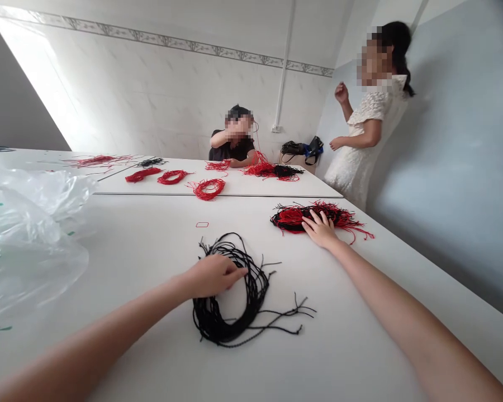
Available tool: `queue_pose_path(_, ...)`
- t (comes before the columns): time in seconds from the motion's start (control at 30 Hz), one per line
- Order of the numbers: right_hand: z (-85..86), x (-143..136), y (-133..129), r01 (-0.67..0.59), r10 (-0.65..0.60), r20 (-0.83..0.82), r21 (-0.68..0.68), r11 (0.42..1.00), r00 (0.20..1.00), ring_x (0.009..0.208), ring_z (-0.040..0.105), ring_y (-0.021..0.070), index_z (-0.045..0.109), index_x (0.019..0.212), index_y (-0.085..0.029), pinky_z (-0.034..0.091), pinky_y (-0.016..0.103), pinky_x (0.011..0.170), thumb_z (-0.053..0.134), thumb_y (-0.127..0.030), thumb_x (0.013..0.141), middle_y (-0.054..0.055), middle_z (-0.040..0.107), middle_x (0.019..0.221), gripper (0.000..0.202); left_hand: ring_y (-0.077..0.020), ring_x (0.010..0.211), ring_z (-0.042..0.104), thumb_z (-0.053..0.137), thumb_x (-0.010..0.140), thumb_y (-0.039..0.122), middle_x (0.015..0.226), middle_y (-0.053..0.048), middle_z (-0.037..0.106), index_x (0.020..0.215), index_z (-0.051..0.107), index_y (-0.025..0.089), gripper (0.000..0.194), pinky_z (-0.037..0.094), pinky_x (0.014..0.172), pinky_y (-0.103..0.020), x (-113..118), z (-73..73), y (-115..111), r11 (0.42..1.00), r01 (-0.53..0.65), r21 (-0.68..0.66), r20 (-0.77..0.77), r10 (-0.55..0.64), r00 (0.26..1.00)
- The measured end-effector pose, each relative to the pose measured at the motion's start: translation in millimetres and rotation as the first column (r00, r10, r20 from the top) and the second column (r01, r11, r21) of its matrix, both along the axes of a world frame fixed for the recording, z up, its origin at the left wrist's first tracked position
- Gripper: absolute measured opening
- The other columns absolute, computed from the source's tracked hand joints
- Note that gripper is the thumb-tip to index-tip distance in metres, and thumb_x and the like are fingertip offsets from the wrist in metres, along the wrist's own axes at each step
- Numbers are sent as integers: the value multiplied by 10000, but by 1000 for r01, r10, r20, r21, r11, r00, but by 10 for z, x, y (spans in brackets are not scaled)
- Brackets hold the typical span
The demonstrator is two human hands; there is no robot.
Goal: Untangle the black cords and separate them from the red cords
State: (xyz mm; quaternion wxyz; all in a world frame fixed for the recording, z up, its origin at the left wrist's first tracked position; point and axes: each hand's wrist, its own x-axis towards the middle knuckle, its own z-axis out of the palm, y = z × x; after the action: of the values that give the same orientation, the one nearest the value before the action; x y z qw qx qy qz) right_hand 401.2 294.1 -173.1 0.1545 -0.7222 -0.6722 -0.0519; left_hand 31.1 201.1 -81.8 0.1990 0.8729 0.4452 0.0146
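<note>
A loose coil of black cords lies on the white table before me, its cut ends sticking out to the right. My left hand is over the upper left side of this coil, fingers curled down around its strands and partly hidden from view. Farther off to the right, a heap of red and black cords sits near the table's side edge. On top of that heap rests my right hand, fingers spread out flat and not closed round any strand.
Crumpled clear plastic bags cover the left side. Red cord coils and more red and black cords lie on the far table. One person sits behind it; another person stands at right.
</note>
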Motion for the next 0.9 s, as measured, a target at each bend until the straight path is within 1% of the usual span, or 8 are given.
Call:
queue_pose_path(0.07,-7,-17,-1,-4,4,-4,-2,1000,1000,1422,141,387,480,1383,-340,203,682,1073,242,-575,954,2,220,1558,544,-160,457,484,262,899,636,502,-24,541,485,474,191,644,372,541,-292,-122,10,191,990,-101,96,-83,109,991)
queue_pose_path(0.13,-1,-41,-10,-12,12,-9,-9,1000,1000,1423,131,392,481,1384,-334,196,688,1071,240,-579,953,4,222,1558,551,-179,497,519,244,912,614,483,-28,535,467,442,188,646,412,719,-359,-316,2,416,961,-164,221,-140,198,970)
queue_pose_path(0.23,23,-105,-38,-33,32,-19,-23,999,999,1422,119,404,478,1387,-329,190,707,1057,239,-592,949,15,229,1555,564,-174,535,539,278,922,569,495,-24,556,479,419,177,609,311,945,-459,-685,-15,728,909,-211,359,-171,287,943)
queue_pose_path(0.37,59,-298,-112,-120,118,-38,-40,992,992,1422,112,409,450,1402,-348,174,727,1045,215,-601,952,7,231,1555,566,-241,808,600,288,933,512,730,-74,667,574,541,181,550,263,970,-492,-984,20,895,761,-271,590,-72,383,921)
queue_pose_path(0.5,112,-568,-242,-268,266,-44,-43,962,963,1433,95,380,435,1403,-377,155,701,1070,254,-603,952,-18,215,1559,536,-247,864,597,294,937,484,888,-85,675,746,636,193,488,361,888,-430,-764,42,732,717,-279,638,4,360,933)
queue_pose_path(0.67,238,-782,-398,-522,515,-150,-15,853,844,1440,108,339,533,1326,-361,102,679,1089,304,-593,955,-15,304,1526,494,-297,1067,544,408,902,474,1139,-110,608,1112,623,214,398,403,896,-426,-302,-132,423,771,-62,633,-40,113,993)
queue_pose_path(0.77,295,-809,-423,-631,623,-240,53,774,744,1429,181,309,658,1154,-311,119,644,1105,355,-542,963,6,445,1444,426,-275,999,577,425,892,451,1070,-80,633,1056,642,249,338,412,876,-418,-267,-209,405,817,-26,577,-87,93,992)
queue_pose_path(0.9,289,-809,-414,-670,682,-275,151,727,678,1375,319,291,690,872,-230,219,584,1103,466,-462,938,52,580,1296,330,-271,966,600,404,872,327,951,-61,673,884,667,245,276,389,882,-421,-483,-176,597,797,-142,588,-112,253,961)
